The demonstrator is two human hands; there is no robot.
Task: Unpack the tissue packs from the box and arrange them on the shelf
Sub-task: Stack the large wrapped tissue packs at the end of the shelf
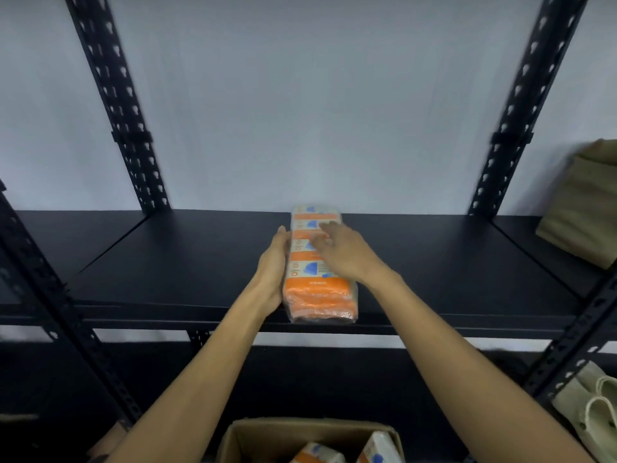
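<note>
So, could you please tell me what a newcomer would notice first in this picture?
The orange tissue pack on the black shelf at centre stands out, with the left hand against its side and the right hand on top. Below, an open box holds more packs.

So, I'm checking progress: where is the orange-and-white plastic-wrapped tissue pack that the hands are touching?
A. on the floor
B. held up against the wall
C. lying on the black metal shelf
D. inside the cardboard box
C: the orange-and-white plastic-wrapped tissue pack lies flat on the black metal shelf, left hand at its side, right hand on top.
</note>
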